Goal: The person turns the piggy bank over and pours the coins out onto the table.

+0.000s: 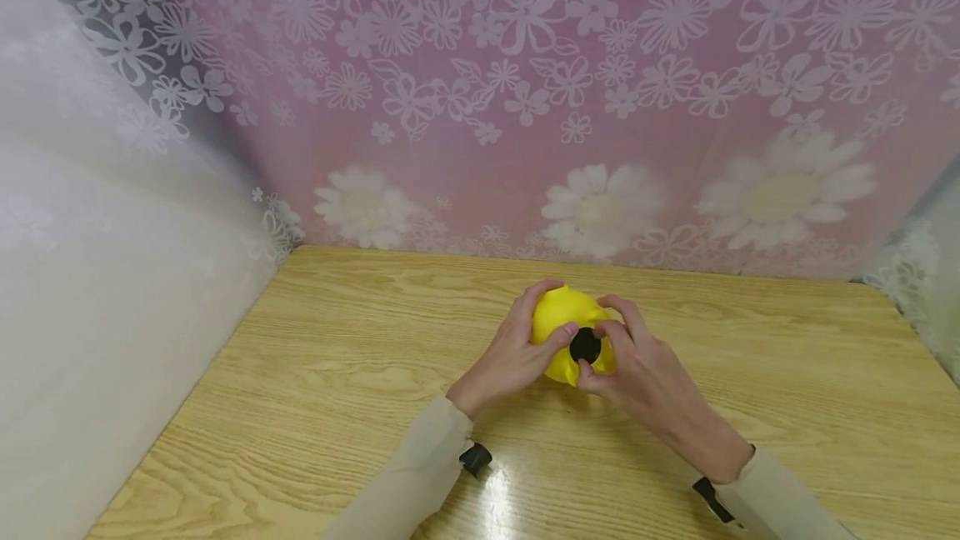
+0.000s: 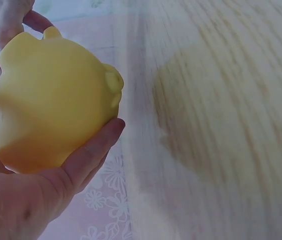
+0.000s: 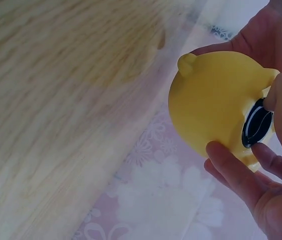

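A round yellow piggy bank (image 1: 557, 312) is held up over the table, its underside with a black plug (image 1: 585, 346) turned towards the head view. My left hand (image 1: 516, 350) grips the bank from the left, thumb across the underside near the plug. In the left wrist view, the smooth yellow body (image 2: 56, 100) with its snout (image 2: 114, 82) rests in that hand's grasp. My right hand (image 1: 651, 372) comes from the right and pinches the plug's edge between thumb and finger. The right wrist view shows the plug (image 3: 257, 124) seated at the bank's underside, partly covered by fingertips.
Below lies a light wood-grain table (image 1: 360, 373) with a bright glare spot near the front. Behind it hangs a pink flowered cloth (image 1: 465, 148), and a whitish cloth (image 1: 135, 273) borders the left side. Black pieces (image 1: 476, 458) show at both sleeves.
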{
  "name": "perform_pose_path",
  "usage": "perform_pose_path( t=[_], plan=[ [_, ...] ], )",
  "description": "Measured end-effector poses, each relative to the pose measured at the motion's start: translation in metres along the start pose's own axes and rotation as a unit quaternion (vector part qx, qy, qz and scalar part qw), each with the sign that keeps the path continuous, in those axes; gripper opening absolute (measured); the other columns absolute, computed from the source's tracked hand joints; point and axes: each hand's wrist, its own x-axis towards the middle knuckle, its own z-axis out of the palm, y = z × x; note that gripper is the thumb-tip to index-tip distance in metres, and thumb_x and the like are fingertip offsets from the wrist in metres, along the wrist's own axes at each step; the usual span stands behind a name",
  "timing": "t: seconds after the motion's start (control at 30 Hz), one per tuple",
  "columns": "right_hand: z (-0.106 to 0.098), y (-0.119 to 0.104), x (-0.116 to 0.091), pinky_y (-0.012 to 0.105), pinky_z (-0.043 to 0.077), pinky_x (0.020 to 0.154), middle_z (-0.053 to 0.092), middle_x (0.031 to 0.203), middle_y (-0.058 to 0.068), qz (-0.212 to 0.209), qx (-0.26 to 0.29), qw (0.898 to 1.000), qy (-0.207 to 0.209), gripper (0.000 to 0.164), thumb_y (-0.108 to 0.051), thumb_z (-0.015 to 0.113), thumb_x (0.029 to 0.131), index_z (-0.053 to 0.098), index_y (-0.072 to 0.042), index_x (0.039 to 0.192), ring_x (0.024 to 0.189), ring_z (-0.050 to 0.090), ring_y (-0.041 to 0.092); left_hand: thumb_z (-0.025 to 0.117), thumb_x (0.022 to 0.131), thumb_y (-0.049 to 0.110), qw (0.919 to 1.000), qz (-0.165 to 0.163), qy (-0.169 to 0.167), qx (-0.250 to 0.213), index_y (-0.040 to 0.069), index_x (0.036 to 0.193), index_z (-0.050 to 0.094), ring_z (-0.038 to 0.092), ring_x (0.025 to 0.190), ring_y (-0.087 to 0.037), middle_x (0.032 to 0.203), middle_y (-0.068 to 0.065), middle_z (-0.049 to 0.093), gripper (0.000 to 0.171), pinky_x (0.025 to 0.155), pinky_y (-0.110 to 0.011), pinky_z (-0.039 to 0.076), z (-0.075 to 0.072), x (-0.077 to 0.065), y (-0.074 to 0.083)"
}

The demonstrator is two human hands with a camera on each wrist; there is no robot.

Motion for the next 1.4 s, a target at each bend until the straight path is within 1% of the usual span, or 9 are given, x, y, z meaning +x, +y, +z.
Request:
perform_pose_path(
  t=[0.2, 0.3, 0.47, 0.6, 0.77, 0.9, 1.03, 1.23, 1.4],
  plan=[
    [-0.003, 0.002, -0.001, 0.007, 0.038, 0.043, 0.058, 0.116, 0.025, 0.005, 0.014, 1.0, -0.006, 0.037, -0.015, 0.086, 0.066, 0.062, 0.002, 0.089, 0.05, 0.034, -0.004, 0.056, 0.103, 0.045, 1.0, 0.004, -0.004, -0.001, 0.028, 0.156, 0.033, 0.056, 0.105, -0.017, 0.135, -0.005, 0.051, 0.059, 0.086, -0.027, 0.053, 0.0, 0.0, -0.001],
    [-0.005, 0.005, -0.003, 0.009, 0.043, 0.045, 0.058, 0.116, 0.025, 0.004, 0.027, 1.0, -0.005, 0.039, -0.02, 0.085, 0.071, 0.061, 0.001, 0.091, 0.049, 0.042, -0.001, 0.056, 0.104, 0.044, 1.0, 0.001, -0.005, -0.006, 0.027, 0.156, 0.033, 0.056, 0.105, -0.017, 0.135, -0.005, 0.051, 0.06, 0.086, -0.027, 0.053, 0.0, -0.001, -0.001],
    [-0.009, 0.01, -0.005, 0.015, 0.049, 0.047, 0.06, 0.115, 0.022, -0.022, 0.025, 0.999, 0.014, 0.041, -0.043, 0.058, 0.099, 0.062, -0.003, 0.096, 0.059, 0.065, 0.015, 0.056, 0.104, 0.044, 0.9998, -0.005, -0.006, -0.016, 0.032, 0.155, 0.032, 0.056, 0.107, -0.017, 0.136, -0.006, 0.05, 0.057, 0.088, -0.029, 0.053, -0.001, -0.002, -0.001],
    [-0.012, 0.014, -0.004, 0.017, 0.047, 0.045, 0.063, 0.107, 0.013, -0.068, 0.008, 0.997, 0.03, 0.045, -0.044, 0.042, 0.107, 0.068, -0.009, 0.095, 0.068, 0.068, 0.018, 0.055, 0.104, 0.044, 0.9997, -0.008, -0.006, -0.021, 0.037, 0.154, 0.032, 0.056, 0.108, -0.017, 0.137, -0.005, 0.05, 0.056, 0.089, -0.029, 0.053, -0.002, -0.002, 0.0],
    [-0.012, 0.016, -0.002, 0.017, 0.049, 0.049, 0.066, 0.096, 0.006, -0.129, 0.014, 0.991, 0.031, 0.043, -0.036, 0.041, 0.109, 0.072, -0.009, 0.095, 0.063, 0.063, 0.012, 0.055, 0.104, 0.045, 0.9995, -0.004, -0.01, -0.029, 0.038, 0.154, 0.032, 0.056, 0.107, -0.017, 0.138, -0.005, 0.049, 0.055, 0.088, -0.028, 0.053, -0.003, -0.003, 0.001],
    [-0.01, 0.015, -0.003, 0.019, 0.053, 0.053, 0.067, 0.096, 0.008, -0.148, 0.021, 0.989, 0.015, 0.046, -0.035, 0.04, 0.11, 0.073, -0.005, 0.097, 0.065, 0.065, 0.013, 0.055, 0.104, 0.044, 0.9994, 0.004, -0.016, -0.031, 0.036, 0.154, 0.032, 0.056, 0.107, -0.017, 0.138, -0.006, 0.049, 0.055, 0.087, -0.027, 0.053, -0.002, -0.003, 0.001],
    [-0.009, 0.013, -0.003, 0.022, 0.055, 0.053, 0.068, 0.095, 0.008, -0.152, 0.013, 0.988, 0.005, 0.051, -0.035, 0.036, 0.11, 0.074, -0.004, 0.096, 0.066, 0.067, 0.015, 0.056, 0.104, 0.045, 0.9996, 0.0, -0.016, -0.023, 0.037, 0.154, 0.032, 0.056, 0.107, -0.016, 0.138, -0.004, 0.049, 0.056, 0.088, -0.028, 0.053, -0.001, -0.004, 0.002],
    [-0.007, 0.011, -0.002, 0.013, 0.044, 0.046, 0.056, 0.089, 0.005, -0.122, 0.008, 0.992, -0.007, 0.05, -0.037, 0.036, 0.109, 0.073, -0.007, 0.092, 0.053, 0.05, 0.006, 0.056, 0.104, 0.046, 0.9999, -0.004, -0.013, -0.01, 0.039, 0.154, 0.031, 0.055, 0.108, -0.017, 0.138, -0.003, 0.049, 0.056, 0.09, -0.029, 0.052, -0.001, -0.004, 0.002],
    [-0.007, 0.013, -0.002, 0.012, 0.04, 0.044, 0.055, 0.088, 0.004, -0.123, 0.001, 0.992, -0.003, 0.051, -0.037, 0.036, 0.109, 0.073, -0.009, 0.09, 0.051, 0.046, 0.005, 0.055, 0.104, 0.047, 0.9998, -0.003, -0.015, -0.012, 0.039, 0.154, 0.031, 0.055, 0.108, -0.016, 0.139, -0.003, 0.049, 0.056, 0.089, -0.028, 0.052, -0.001, -0.004, 0.002]
  ],
)
